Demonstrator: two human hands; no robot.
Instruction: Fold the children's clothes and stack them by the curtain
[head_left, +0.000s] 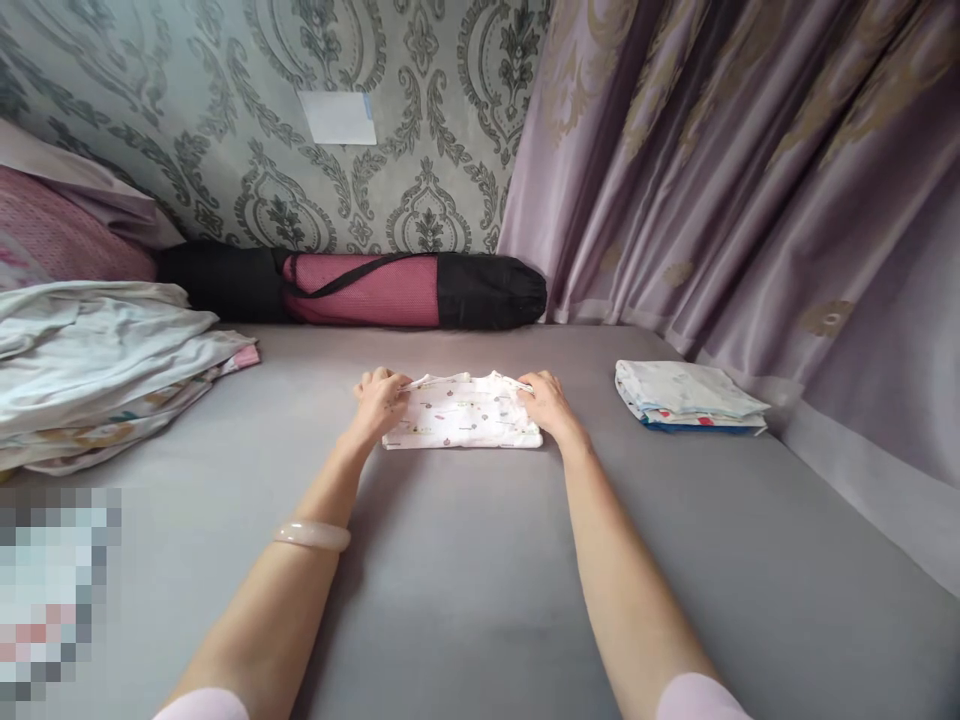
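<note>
A small white garment (463,413) with tiny printed motifs lies folded into a rectangle in the middle of the grey bed sheet (465,560). My left hand (379,399) grips its left edge with the fingers curled round the cloth. My right hand (547,401) rests on its right edge, fingers bent and pressing on the fabric. A pale bangle (311,535) sits on my left forearm.
A stack of folded small clothes (686,397) lies to the right near the mauve curtain (750,170). A heap of unfolded pale laundry (97,365) fills the left side. A black and pink rolled mat bag (360,288) lies along the patterned wall.
</note>
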